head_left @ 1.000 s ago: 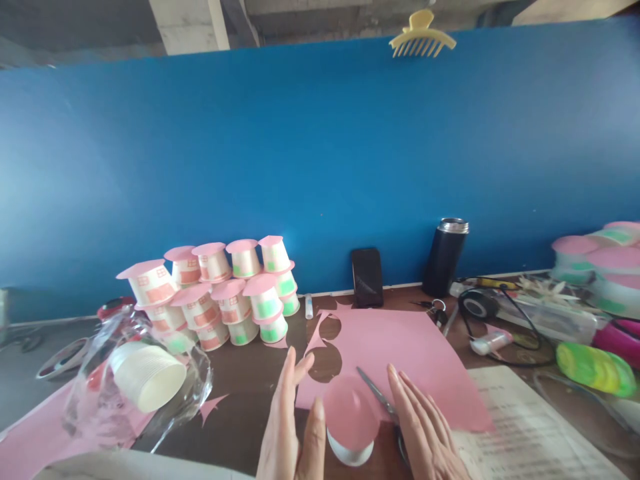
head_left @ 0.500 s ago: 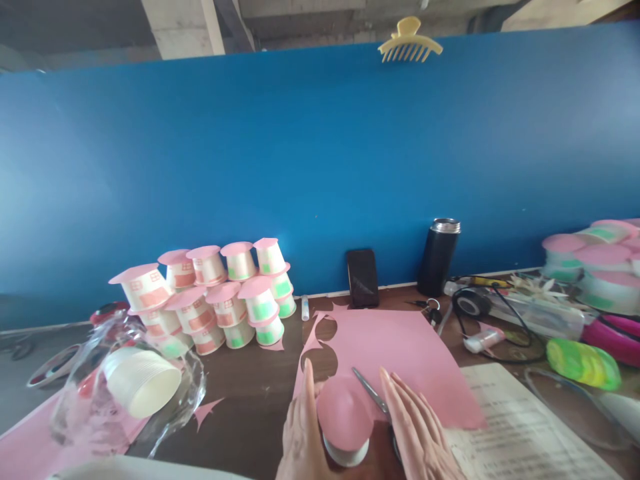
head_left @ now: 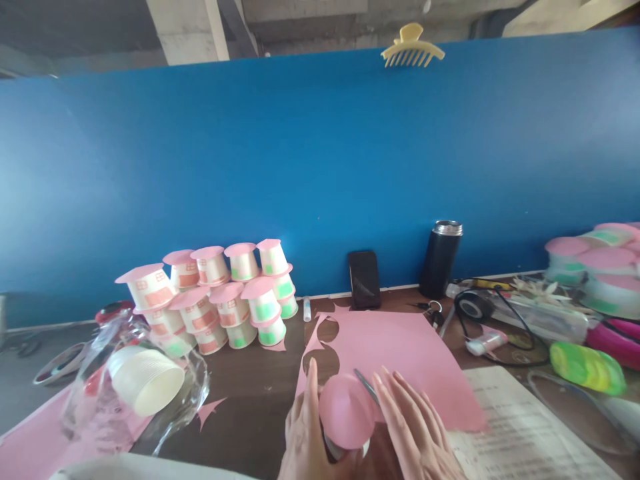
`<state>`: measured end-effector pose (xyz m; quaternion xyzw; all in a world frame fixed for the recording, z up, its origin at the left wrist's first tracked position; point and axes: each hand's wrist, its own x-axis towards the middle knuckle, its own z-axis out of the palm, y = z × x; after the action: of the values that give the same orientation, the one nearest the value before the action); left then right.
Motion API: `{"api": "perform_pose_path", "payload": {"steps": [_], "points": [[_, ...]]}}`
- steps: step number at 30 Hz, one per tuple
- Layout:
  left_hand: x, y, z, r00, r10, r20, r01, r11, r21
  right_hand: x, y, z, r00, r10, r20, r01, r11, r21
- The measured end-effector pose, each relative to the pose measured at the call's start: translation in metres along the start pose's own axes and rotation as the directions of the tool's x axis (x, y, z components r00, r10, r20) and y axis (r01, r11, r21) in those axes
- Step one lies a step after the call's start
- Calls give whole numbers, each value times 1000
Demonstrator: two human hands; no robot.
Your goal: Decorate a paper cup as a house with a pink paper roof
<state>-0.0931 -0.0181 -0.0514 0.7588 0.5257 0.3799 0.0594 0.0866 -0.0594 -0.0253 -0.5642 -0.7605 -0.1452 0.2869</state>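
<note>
A white paper cup [head_left: 332,451] stands on the table right in front of me, mostly hidden under a round pink paper disc [head_left: 347,412]. My left hand [head_left: 305,433] is around the cup's left side, its fingers pointing forward and its thumb across the front. On the other side, my right hand [head_left: 419,430] has its fingers stretched out, with nothing visible in it. Scissors [head_left: 367,385] lie between the disc and the right hand, blades on a pink sheet [head_left: 400,347] with round cut-outs along its left edge; their handles are hidden.
Stacked cups with pink tops [head_left: 227,303] stand at left, near a plastic bag of plain cups [head_left: 147,380]. Behind are a glue stick [head_left: 307,309], a phone [head_left: 365,280] and a black flask [head_left: 441,260]. Printed paper [head_left: 520,420], cables and more cups [head_left: 610,290] lie right.
My left thumb has come across the front of the cup. The right hand has shifted slightly left, over more of the scissors. The camera view has moved a little.
</note>
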Motion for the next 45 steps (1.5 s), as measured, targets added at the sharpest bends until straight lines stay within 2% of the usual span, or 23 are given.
{"api": "perform_pose_path", "payload": {"steps": [5,8,12,17,19,22,25,30,35,41,45], "points": [[3,-1,-4,999,2,35,-1,1000,-20,-1,4,3,999,-14,33,14,1000,-27],[6,1,-10,995,101,-9,-100,990,104,-2,6,8,999,-14,43,17,999,-49],[11,5,-17,963,268,-34,-242,911,333,-2,8,11,998,-31,52,36,995,-90],[12,1,-19,939,345,-16,-302,843,445,0,6,10,995,-60,74,68,991,-119],[12,-1,-20,929,370,23,-337,816,469,0,6,10,992,-70,102,83,988,-127],[13,-3,-20,923,381,60,-361,799,482,1,8,10,990,-77,122,95,984,-150],[14,-2,-21,927,375,18,-337,809,483,3,10,7,985,-127,115,143,980,-137],[17,1,-28,886,464,13,-410,767,494,18,9,2,991,-115,73,117,993,-21],[17,4,-27,911,405,-76,-342,845,411,33,4,3,991,-126,53,122,990,75],[16,0,-20,891,430,-144,-366,870,331,32,1,3,990,-124,64,119,990,78],[17,-4,-21,897,435,-78,-381,852,360,29,2,3,987,-136,82,132,990,56]]}}
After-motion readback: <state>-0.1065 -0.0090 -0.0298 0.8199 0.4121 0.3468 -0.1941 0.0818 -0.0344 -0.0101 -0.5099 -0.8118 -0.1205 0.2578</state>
